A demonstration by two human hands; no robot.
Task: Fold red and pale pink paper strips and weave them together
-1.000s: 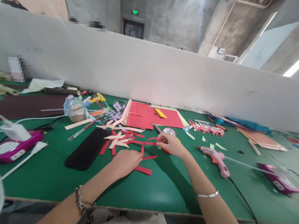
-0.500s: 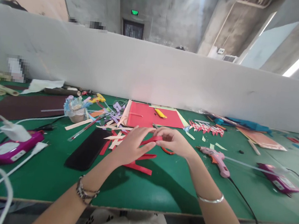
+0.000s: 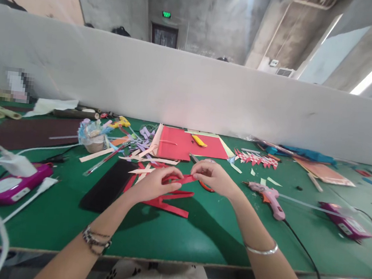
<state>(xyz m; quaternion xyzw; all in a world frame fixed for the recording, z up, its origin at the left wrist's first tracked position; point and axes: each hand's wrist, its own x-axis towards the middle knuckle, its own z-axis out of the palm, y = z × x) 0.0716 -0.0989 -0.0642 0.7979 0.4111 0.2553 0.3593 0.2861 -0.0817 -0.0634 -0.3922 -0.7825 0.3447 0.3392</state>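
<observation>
A red paper strip [image 3: 187, 179] is stretched between my two hands above the green table. My left hand [image 3: 159, 182] pinches its left part between thumb and fingers. At the strip's right end, my right hand [image 3: 211, 174] grips it with the fingertips. Below my left hand lie more folded red strips [image 3: 171, 207]. Cream strips [image 3: 142, 171] cross red ones just left of that hand. Scissors with orange-red handles [image 3: 206, 187] lie partly hidden under my right hand. A black phone-like slab [image 3: 104, 190] rests by my left forearm.
Red paper sheets [image 3: 175, 145] with a yellow cutter [image 3: 199, 140] lie behind my hands. A pink glue gun [image 3: 268, 196] with a cable is at right, near a woven red-and-white piece [image 3: 257, 159]. Purple power strip [image 3: 16, 185] and white cables are at left. A white partition [image 3: 192, 86] stands behind.
My left hand has moved slightly left and down, its fingers now closer around the strip. The strip between the hands is pulled straighter. The view has shifted slightly.
</observation>
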